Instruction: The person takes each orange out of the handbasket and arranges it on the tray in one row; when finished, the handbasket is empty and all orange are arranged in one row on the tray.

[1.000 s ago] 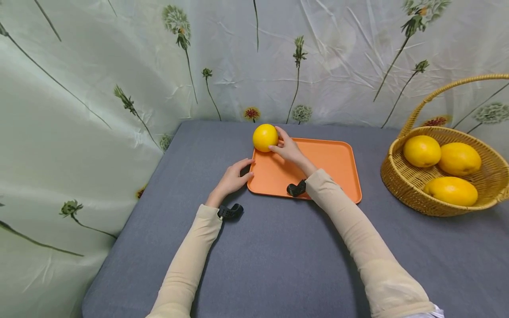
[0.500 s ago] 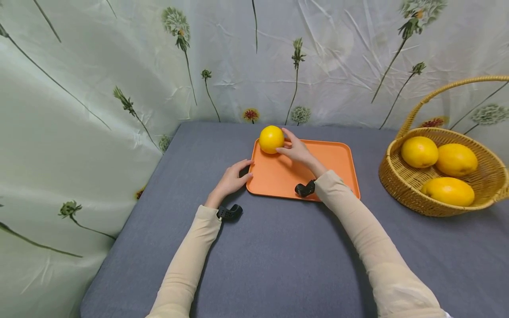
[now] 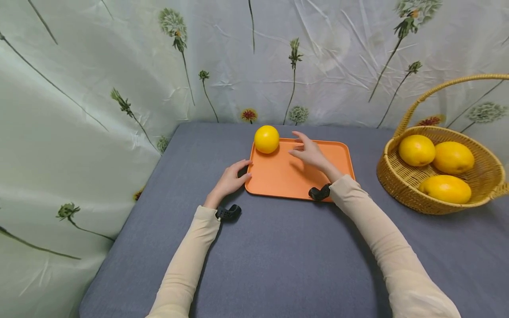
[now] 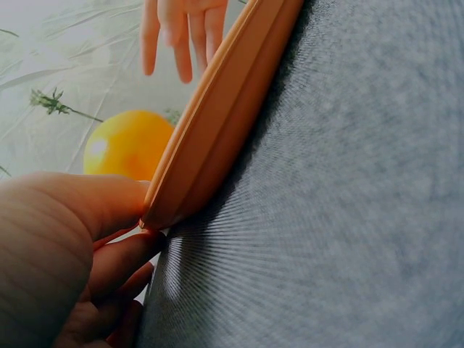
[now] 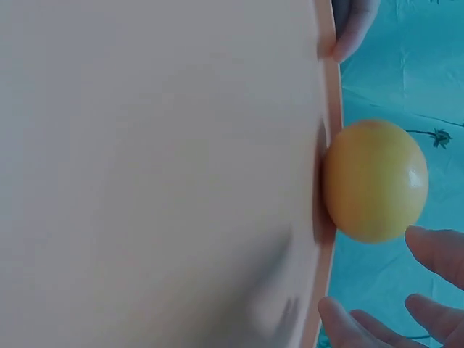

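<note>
A round yellow-orange fruit (image 3: 267,139) sits in the far left corner of the orange tray (image 3: 278,176). To its right, my right hand (image 3: 311,153) hovers over the tray, fingers spread and holding nothing. The right wrist view shows its fingertips (image 5: 428,243) apart from the fruit (image 5: 375,181). My left hand (image 3: 230,178) holds the tray's left rim; in the left wrist view its thumb and fingers meet at the tray's edge (image 4: 217,130), with some of the fingers partly hidden.
A wicker basket (image 3: 401,194) with an arched handle stands on the right, holding 3 yellow fruits, among them an oval one (image 3: 445,189). Grey cloth (image 3: 278,256) covers the table. A flower-patterned curtain (image 3: 222,57) hangs behind and along the left.
My right hand has let go of the round fruit and drawn away to the right. The fruit shifted slightly right, then a little back left. My left hand stays at the tray.
</note>
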A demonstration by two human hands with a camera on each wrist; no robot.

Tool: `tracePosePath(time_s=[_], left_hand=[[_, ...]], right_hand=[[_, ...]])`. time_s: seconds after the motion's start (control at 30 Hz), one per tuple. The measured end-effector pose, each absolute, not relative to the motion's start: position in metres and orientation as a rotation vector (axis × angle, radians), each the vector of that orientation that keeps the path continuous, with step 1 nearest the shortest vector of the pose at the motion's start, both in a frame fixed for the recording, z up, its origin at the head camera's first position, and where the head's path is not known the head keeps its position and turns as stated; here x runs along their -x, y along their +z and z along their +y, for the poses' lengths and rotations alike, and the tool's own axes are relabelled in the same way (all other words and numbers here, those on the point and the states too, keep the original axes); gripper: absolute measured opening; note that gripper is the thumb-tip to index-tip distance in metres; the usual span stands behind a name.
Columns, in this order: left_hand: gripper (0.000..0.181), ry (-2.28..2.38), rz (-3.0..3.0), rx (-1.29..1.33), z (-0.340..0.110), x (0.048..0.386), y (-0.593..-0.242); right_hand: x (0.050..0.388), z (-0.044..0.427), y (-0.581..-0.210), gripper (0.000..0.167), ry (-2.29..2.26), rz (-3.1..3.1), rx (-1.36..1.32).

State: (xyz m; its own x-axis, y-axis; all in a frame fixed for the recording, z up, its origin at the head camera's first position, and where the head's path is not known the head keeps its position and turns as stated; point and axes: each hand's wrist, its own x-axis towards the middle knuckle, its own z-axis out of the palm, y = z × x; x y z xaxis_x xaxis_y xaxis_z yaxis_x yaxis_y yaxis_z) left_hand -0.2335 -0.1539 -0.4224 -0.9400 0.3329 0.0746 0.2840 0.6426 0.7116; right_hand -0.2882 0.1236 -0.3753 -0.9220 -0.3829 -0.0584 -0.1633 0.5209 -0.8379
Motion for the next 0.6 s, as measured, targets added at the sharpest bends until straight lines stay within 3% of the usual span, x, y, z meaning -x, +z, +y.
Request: tracePosePath(time_s=[0.6], left_hand=[[0.048, 1.16, 2.773, -0.485, -0.153, 0.235, -0.421]], right_hand=[[0.259, 0.172, -0.365, 0.058, -1.403, 2.589, 0.451]])
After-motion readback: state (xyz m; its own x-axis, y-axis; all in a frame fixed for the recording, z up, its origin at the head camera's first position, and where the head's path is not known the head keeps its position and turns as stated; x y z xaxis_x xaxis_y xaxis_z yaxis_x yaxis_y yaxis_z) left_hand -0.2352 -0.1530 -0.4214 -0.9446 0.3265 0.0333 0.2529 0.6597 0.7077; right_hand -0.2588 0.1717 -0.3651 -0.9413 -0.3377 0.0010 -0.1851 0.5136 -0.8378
